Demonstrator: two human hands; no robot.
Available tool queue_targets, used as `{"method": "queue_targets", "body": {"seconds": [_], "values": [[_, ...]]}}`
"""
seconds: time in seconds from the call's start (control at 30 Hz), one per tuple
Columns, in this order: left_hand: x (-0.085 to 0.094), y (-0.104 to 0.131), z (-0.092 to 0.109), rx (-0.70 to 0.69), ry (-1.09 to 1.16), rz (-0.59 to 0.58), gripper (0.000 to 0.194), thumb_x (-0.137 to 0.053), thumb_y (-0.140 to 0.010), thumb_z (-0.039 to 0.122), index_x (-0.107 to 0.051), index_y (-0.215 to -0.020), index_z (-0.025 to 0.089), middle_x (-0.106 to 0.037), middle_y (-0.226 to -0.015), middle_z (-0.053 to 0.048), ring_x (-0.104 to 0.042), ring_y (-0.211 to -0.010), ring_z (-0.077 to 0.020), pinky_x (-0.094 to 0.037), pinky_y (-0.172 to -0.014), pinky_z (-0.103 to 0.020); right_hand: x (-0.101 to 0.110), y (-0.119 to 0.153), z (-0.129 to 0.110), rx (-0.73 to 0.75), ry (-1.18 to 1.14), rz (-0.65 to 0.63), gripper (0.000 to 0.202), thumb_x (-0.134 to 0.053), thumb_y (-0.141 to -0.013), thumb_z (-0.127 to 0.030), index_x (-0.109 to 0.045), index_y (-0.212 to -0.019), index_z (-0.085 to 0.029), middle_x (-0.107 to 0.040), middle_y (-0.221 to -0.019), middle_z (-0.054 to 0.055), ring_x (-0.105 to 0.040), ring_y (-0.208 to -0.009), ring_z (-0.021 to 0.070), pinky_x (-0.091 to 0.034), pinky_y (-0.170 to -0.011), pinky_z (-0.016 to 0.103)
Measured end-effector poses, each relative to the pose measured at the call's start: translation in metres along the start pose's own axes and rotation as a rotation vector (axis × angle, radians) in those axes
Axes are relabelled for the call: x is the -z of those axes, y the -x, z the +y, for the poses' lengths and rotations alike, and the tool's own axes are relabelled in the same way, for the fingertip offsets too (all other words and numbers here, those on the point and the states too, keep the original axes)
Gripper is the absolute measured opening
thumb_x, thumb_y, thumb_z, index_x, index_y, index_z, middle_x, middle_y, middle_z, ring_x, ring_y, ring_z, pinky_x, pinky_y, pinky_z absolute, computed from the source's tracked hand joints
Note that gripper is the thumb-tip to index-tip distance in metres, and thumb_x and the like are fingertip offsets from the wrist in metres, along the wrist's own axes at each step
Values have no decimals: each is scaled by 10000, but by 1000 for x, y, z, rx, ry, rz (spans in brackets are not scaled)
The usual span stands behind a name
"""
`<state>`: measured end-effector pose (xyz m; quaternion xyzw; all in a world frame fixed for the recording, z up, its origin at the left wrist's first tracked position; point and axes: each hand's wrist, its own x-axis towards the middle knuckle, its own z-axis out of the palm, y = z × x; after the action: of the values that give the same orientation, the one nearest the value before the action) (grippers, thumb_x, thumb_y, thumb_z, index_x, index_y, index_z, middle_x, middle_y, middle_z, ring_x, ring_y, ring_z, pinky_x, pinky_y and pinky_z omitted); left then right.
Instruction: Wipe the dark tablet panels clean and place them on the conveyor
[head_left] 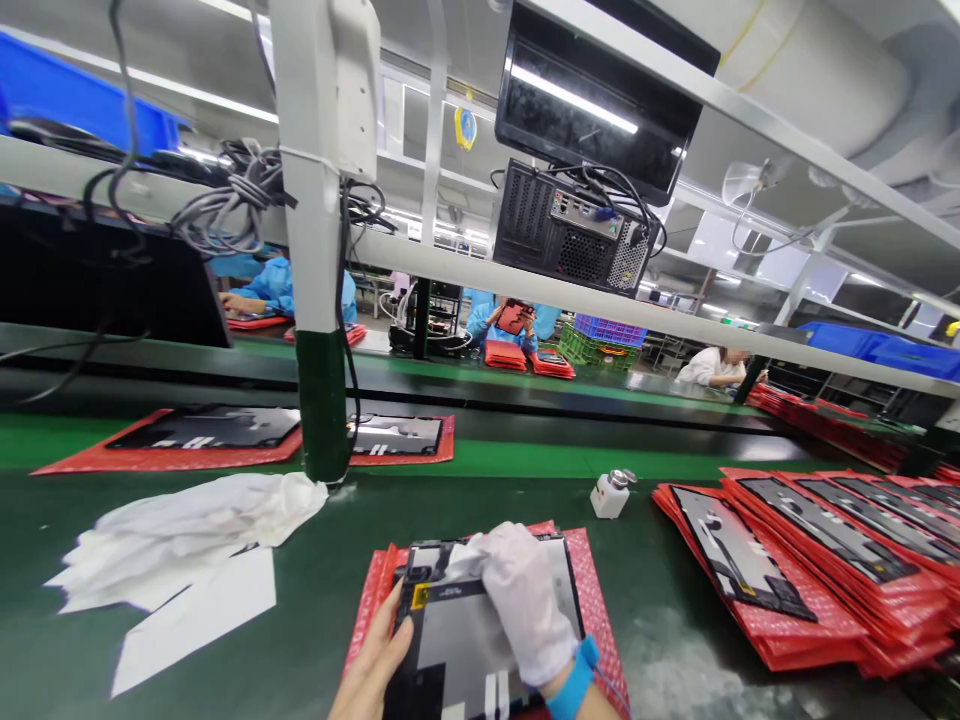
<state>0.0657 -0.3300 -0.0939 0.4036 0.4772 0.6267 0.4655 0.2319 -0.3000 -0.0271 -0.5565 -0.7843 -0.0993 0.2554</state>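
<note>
A flat panel (461, 635) with a grey back and black edges lies on red bubble wrap (598, 600) at the bottom middle. My bare left hand (377, 650) grips its left edge, thumb on top. My right hand (523, 600), in a white glove with a blue wrist strap (576, 680), is closed over the panel's upper part. A bit of white cloth (465, 560) shows at its fingers, pressed on the panel.
White cloths (202, 525) and a white sheet (199, 615) lie left. A small white bottle (611, 494) stands behind right. Stacked panels in red wrap (750, 560) fill the right. A post (319, 300) rises behind; people in blue sit beyond.
</note>
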Motion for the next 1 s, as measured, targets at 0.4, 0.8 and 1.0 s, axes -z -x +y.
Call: {"method": "queue_targets", "body": {"seconds": [0.4,0.8,1.0], "values": [[-1,5,6,-7,35,-21,706,-624,-748,629,-596,-1336,239,-620,-1383,-44,-397,-1401,-314,-287,-1161,-420,14,64,67,-246,260,28,255,-509,-872,-41,-671,-1017,-176,-665,-944,124,-606,-933,273,-460,-844,423],[-4,6,16,-12,39,-25,720,-638,-739,627,-578,-1344,241,-620,-1384,-60,-422,-1388,-311,-300,-1165,-421,-29,82,-27,-23,92,141,344,-418,-935,-116,-662,-1134,-254,-670,-830,57,-614,-773,219,-504,-733,354],[3,-15,4,27,84,-32,820,-728,-626,650,-604,-1323,236,-691,-1283,-72,-441,-1366,-360,-328,-1152,-449,-17,87,-13,25,84,144,242,-483,-909,-156,-690,-996,-245,-676,-813,29,-606,-785,195,-480,-736,313]]}}
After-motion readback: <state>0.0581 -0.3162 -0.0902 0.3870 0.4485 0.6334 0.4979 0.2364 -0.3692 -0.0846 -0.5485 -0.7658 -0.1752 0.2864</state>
